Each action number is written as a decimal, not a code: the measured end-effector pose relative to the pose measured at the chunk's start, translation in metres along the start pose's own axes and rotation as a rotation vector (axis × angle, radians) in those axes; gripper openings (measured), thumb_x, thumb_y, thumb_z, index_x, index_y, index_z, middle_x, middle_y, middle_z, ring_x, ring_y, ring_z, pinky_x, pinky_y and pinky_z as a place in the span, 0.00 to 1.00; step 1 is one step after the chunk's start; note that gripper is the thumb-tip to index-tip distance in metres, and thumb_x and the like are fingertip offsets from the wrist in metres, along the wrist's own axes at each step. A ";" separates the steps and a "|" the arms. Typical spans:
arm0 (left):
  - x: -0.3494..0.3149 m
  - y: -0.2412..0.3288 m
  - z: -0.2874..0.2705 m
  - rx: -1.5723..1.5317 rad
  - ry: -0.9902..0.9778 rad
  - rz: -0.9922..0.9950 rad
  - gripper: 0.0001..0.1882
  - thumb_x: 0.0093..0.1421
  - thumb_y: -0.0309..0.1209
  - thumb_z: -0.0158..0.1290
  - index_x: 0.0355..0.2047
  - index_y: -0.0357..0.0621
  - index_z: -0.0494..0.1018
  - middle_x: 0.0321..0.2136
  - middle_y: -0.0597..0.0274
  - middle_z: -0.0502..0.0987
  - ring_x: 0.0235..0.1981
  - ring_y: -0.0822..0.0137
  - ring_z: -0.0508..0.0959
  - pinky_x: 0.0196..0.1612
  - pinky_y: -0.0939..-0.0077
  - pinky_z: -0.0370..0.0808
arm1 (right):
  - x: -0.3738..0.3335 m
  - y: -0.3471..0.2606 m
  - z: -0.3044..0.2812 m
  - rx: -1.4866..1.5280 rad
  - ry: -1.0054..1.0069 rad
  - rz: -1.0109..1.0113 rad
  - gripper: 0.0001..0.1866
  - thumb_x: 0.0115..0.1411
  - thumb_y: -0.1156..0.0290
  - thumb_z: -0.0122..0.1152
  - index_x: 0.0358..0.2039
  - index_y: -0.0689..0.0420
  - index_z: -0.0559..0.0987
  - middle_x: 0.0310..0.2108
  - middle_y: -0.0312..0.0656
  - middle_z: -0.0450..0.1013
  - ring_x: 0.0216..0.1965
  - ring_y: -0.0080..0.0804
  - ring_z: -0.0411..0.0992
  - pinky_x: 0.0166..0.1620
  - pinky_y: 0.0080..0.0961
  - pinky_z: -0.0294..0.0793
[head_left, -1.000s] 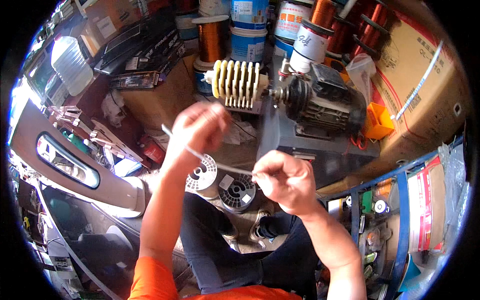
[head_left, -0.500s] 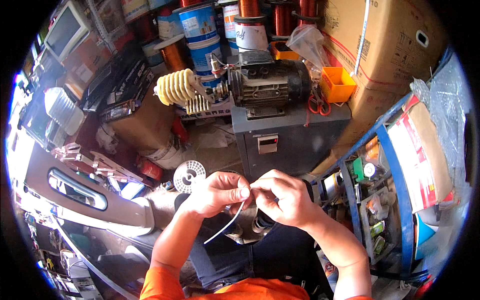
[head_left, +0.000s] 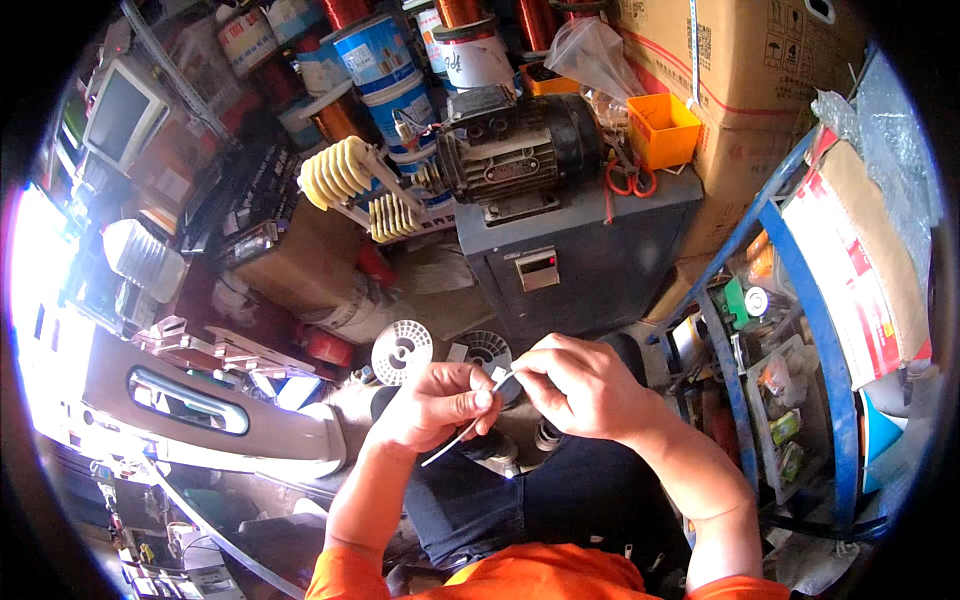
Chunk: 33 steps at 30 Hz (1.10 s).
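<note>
A thin white tube or wire (head_left: 448,449), its exact kind unclear, runs between my two hands above my lap. My left hand (head_left: 435,408) pinches it between thumb and forefinger, and its loose end slants down toward the lower left. The fingers of my right hand (head_left: 592,388) close on its upper end, a short way up and to the right. A short pale stretch shows between the two grips. My right fingertips partly hide that end.
Ahead, a motor (head_left: 520,150) with a yellow ribbed winding former (head_left: 338,172) sits on a grey cabinet (head_left: 615,255). Red-handled scissors (head_left: 632,182) lie beside an orange bin (head_left: 663,130). A blue rack (head_left: 822,355) stands right; a white reel (head_left: 402,352) lies beyond my left hand.
My right hand has moved slightly up and right from my left, so a stretch of the white tube or wire now shows between them. The whole view has tilted and shifted.
</note>
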<state>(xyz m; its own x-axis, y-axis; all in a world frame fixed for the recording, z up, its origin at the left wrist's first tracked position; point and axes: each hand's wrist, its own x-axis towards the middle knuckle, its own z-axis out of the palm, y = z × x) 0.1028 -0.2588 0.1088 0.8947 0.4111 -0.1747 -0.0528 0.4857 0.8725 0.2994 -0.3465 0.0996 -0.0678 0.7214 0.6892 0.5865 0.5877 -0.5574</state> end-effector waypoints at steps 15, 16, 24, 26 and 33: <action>-0.006 -0.005 0.004 0.028 0.033 -0.025 0.12 0.59 0.34 0.54 0.27 0.36 0.72 0.20 0.62 0.73 0.19 0.77 0.68 0.21 0.86 0.62 | 0.003 -0.004 -0.002 -0.055 -0.021 -0.094 0.10 0.46 0.83 0.60 0.30 0.62 0.72 0.25 0.42 0.72 0.24 0.37 0.74 0.27 0.27 0.74; -0.006 -0.005 0.003 0.030 0.037 -0.027 0.12 0.59 0.34 0.54 0.27 0.37 0.72 0.20 0.63 0.73 0.19 0.77 0.68 0.21 0.86 0.62 | 0.002 -0.004 -0.003 -0.059 -0.030 -0.089 0.10 0.46 0.83 0.60 0.30 0.62 0.72 0.25 0.42 0.72 0.24 0.37 0.74 0.27 0.27 0.74; -0.006 -0.009 0.001 0.030 0.027 -0.016 0.11 0.59 0.34 0.54 0.27 0.37 0.72 0.20 0.63 0.73 0.20 0.77 0.68 0.22 0.86 0.62 | 0.000 -0.002 -0.001 -0.115 -0.017 -0.089 0.08 0.47 0.77 0.59 0.30 0.59 0.73 0.25 0.40 0.70 0.27 0.36 0.73 0.32 0.30 0.75; -0.005 -0.009 0.001 0.034 0.028 -0.022 0.11 0.59 0.34 0.54 0.28 0.37 0.72 0.20 0.63 0.73 0.20 0.77 0.68 0.22 0.86 0.62 | 0.001 -0.002 -0.002 -0.122 -0.029 -0.079 0.08 0.47 0.77 0.59 0.29 0.59 0.73 0.24 0.40 0.70 0.27 0.36 0.73 0.32 0.31 0.75; -0.003 -0.015 0.009 0.103 0.065 0.030 0.09 0.59 0.32 0.54 0.31 0.38 0.72 0.21 0.64 0.73 0.21 0.78 0.69 0.24 0.86 0.64 | 0.007 -0.009 -0.002 -0.162 0.074 -0.034 0.08 0.48 0.78 0.60 0.30 0.60 0.73 0.29 0.42 0.68 0.29 0.37 0.72 0.31 0.28 0.74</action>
<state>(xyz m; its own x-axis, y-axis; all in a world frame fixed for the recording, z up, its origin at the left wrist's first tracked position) 0.1051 -0.2739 0.1005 0.8624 0.4753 -0.1743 -0.0301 0.3918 0.9196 0.2957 -0.3477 0.1099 -0.0340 0.6696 0.7419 0.7075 0.5404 -0.4553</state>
